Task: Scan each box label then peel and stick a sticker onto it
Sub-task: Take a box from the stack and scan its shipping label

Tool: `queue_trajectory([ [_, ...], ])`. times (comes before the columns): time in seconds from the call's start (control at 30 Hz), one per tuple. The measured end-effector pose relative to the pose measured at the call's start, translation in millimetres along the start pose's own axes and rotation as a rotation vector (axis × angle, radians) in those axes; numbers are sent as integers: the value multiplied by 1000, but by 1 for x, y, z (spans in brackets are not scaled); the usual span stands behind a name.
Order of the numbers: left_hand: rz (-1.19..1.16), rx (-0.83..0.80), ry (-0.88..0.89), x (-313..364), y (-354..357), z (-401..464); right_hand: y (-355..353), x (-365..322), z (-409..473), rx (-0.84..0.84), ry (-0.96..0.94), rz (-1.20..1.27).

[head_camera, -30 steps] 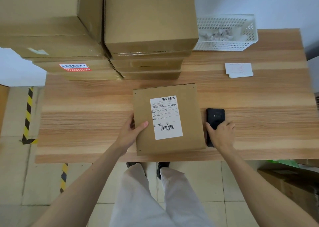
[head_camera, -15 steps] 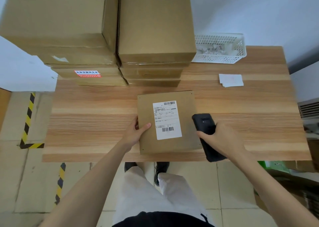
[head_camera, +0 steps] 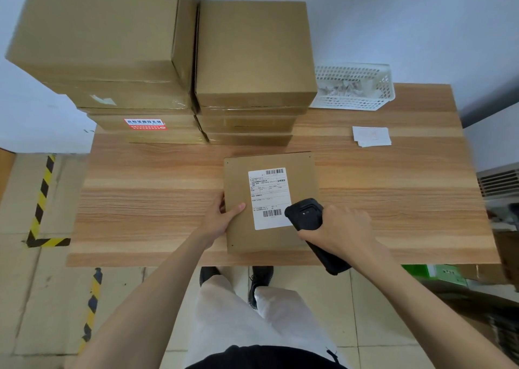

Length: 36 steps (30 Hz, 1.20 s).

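Note:
A flat brown cardboard box (head_camera: 238, 180) lies near the front edge of the wooden table (head_camera: 154, 200), with a white shipping label (head_camera: 268, 191) with barcodes on its top. My left hand (head_camera: 222, 217) holds the box's left edge, thumb on top. My right hand (head_camera: 341, 228) grips a black handheld scanner (head_camera: 304, 214); its head hangs over the label's lower right corner, close to the lower barcode. A small stack of white stickers (head_camera: 371, 136) lies on the table at the right.
Two tall stacks of cardboard boxes (head_camera: 252, 57) stand at the table's back left and centre; one bears a red and white sticker (head_camera: 144, 124). A white plastic basket (head_camera: 354, 88) with scraps sits at the back right. Cartons stand on the floor at the right.
My right hand picked the scanner up from the table beside the box and swung it left over the label. My left hand kept its hold on the box.

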<state>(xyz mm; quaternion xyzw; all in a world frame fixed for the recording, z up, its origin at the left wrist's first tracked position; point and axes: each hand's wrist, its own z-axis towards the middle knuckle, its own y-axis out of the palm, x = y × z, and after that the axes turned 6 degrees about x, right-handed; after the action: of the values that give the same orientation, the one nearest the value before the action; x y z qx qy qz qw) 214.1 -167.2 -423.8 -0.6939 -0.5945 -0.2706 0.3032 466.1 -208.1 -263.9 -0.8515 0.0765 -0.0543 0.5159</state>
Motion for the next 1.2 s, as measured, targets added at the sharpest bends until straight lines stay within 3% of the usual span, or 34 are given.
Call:
queue_trajectory([
  [0.3,-10,5,15,-1,0,1,16,22,14,9,84,123],
  [0.53,12,20,22,-1,1,1,75,70,69,39,312,300],
  [0.9,140,91,59,-1,-16,9,152,66,111,38,399,329],
  [1.1,333,139,137,12,-20,4,145,65,111,-38,392,178],
  [1.2,589,205,281,41,-17,-2,117,75,114,-90,323,166],
])
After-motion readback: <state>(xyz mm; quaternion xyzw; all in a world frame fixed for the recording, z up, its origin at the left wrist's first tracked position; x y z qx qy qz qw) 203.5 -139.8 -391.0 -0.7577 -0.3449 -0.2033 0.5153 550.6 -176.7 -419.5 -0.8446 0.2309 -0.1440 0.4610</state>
